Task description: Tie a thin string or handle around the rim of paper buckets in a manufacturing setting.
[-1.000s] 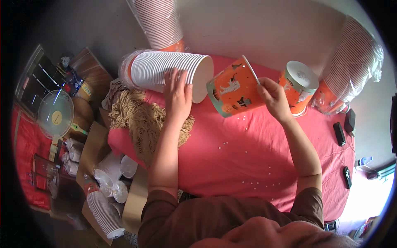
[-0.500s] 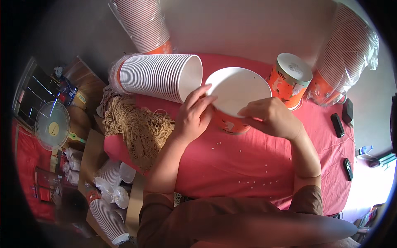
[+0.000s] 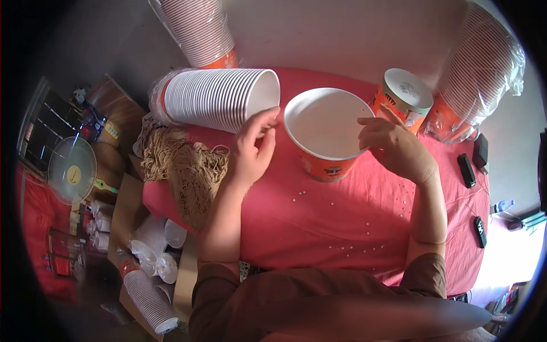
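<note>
An orange paper bucket (image 3: pixel 329 169) with a white inside and rim stands upright on the red cloth. My right hand (image 3: pixel 396 142) is at its right rim, the fingers bent and spread apart, some overlapping the edge; whether they touch it I cannot make out. My left hand (image 3: pixel 253 151) hovers left of the bucket, apart from it, with loosely curved fingers and the thumb away from them. Behind that hand a stack of nested white-rimmed buckets (image 3: pixel 211 98) lies on its side, mouth to the right. Another orange bucket (image 3: pixel 407 94) stands upside down at the back right.
Bagged bucket stacks (image 3: pixel 478 68) stand at the back right and back left. Tan strings (image 3: pixel 196 176) are heaped at the table's left. Small white dots (image 3: pixel 350 248) are scattered on the red cloth (image 3: pixel 296 228). A black remote (image 3: pixel 480 231) lies right; a cardboard box (image 3: pixel 122 216) is at left.
Both hands have drawn apart: the left moved off the bucket's rim to the left, the right shifted from the front rim to the right. The bucket now stands a little farther right.
</note>
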